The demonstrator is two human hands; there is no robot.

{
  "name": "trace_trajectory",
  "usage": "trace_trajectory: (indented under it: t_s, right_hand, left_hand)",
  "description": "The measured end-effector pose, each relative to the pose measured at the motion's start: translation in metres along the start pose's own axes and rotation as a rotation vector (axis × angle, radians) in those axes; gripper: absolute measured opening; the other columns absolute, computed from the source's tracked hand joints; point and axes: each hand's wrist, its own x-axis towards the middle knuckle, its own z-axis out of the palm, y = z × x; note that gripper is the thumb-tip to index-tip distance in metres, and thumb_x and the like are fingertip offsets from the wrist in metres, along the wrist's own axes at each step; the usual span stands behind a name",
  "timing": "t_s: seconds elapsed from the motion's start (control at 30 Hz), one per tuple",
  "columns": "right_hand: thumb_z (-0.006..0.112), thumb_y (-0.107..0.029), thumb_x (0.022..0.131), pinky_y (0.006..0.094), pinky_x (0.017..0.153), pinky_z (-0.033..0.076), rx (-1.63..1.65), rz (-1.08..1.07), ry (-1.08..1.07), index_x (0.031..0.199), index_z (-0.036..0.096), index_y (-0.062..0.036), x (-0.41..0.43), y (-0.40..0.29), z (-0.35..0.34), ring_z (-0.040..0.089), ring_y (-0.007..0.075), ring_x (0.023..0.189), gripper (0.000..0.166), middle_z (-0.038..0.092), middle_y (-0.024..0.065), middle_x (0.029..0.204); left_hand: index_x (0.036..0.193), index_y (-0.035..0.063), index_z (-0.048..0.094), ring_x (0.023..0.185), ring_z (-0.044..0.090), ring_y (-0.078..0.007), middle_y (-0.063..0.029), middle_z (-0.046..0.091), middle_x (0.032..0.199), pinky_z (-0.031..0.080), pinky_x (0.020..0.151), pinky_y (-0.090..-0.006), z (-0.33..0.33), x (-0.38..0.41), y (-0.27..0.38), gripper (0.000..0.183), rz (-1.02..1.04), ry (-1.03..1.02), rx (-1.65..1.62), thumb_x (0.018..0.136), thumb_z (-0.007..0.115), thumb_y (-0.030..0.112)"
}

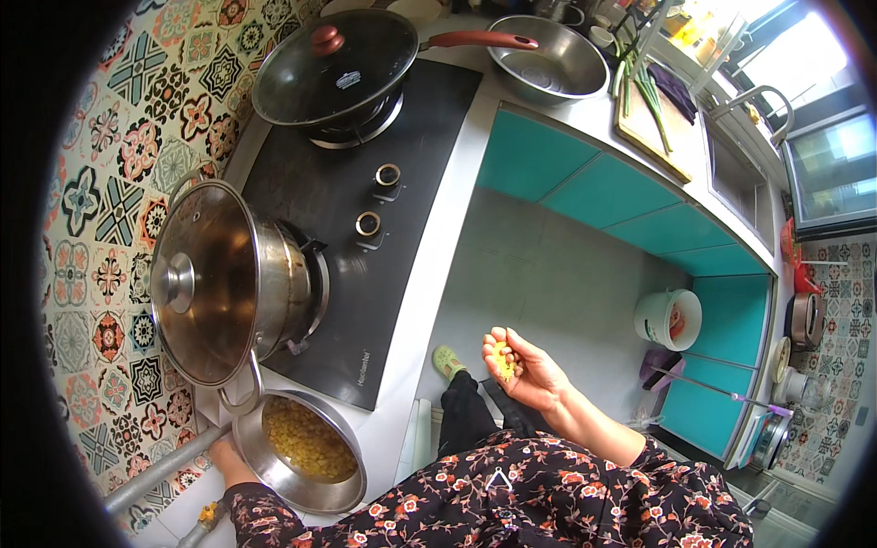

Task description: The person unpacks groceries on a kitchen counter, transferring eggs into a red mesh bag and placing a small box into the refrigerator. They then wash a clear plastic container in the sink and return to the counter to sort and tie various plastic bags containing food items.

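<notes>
My right hand (524, 370) is cupped around a small heap of yellow bits of food (505, 361), held in front of my body above the floor. My left hand (223, 455) is at the outer side of a steel bowl (322, 493), its fingers mostly hidden behind the rim. Many small yellow pieces (308, 438) lie inside this tilted bowl, beside the stove. Just beyond it a steel pot (277, 274) with a glass lid (219, 294) sits on the near burner. A lidded wok (336, 68) with a reddish handle covers the far burner.
A black gas hob (418, 157) lies on the white counter. Past it are an empty-looking steel basin (541, 61) and a cutting board (644, 137) with green onions (651, 103). A metal pipe (164, 469) runs by my left arm. A white bucket (664, 318) stands on the floor.
</notes>
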Motion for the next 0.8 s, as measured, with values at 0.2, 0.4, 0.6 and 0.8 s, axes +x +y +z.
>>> trace_trajectory:
  t_s: [0.2,0.4,0.6,0.8]
  right_hand:
    - [0.054,-0.02,0.088,0.0311,0.086,0.05,0.003,-0.004,-0.073,0.104,0.055,0.0,0.0,-0.02,0.003,0.058,0.0201,0.094,0.025,0.059,0.0111,0.101]
    - [0.051,-0.022,0.09,0.0313,0.085,0.05,-0.049,0.031,-0.121,0.104,0.055,0.0001,-0.012,-0.038,0.007,0.058,0.0207,0.093,0.026,0.059,0.0115,0.099]
    - [0.049,-0.021,0.09,0.0306,0.078,0.053,-0.094,-0.09,-0.331,0.104,0.053,-0.0019,-0.033,-0.086,0.011,0.06,0.0217,0.089,0.024,0.059,0.012,0.097]
    - [0.05,-0.019,0.09,0.0316,0.084,0.052,0.265,-0.134,-0.422,0.1,0.06,-0.0024,-0.082,-0.134,0.033,0.058,0.0212,0.095,0.021,0.06,0.0108,0.1]
  left_hand:
    - [0.096,-0.0021,0.058,0.075,0.054,-0.0263,-0.0132,0.058,0.092,0.045,0.065,-0.0404,-0.054,0.045,-0.018,0.029,-0.102,0.178,-0.633,0.079,0.055,0.022]
    - [0.097,-0.0108,0.054,0.074,0.053,-0.0289,-0.0197,0.056,0.09,0.044,0.068,-0.0412,-0.035,-0.171,0.036,0.032,0.45,0.672,-0.199,0.083,0.045,0.016]
    - [0.103,-0.0068,0.046,0.079,0.055,-0.0228,-0.0178,0.054,0.095,0.047,0.069,-0.0302,0.038,-0.464,0.065,0.028,0.995,-0.006,-0.904,0.082,0.047,0.012]
    - [0.105,0.0043,0.041,0.085,0.05,-0.011,-0.0058,0.049,0.101,0.044,0.076,-0.0246,0.182,-0.638,0.114,0.033,0.839,-1.468,-0.696,0.078,0.061,0.007]
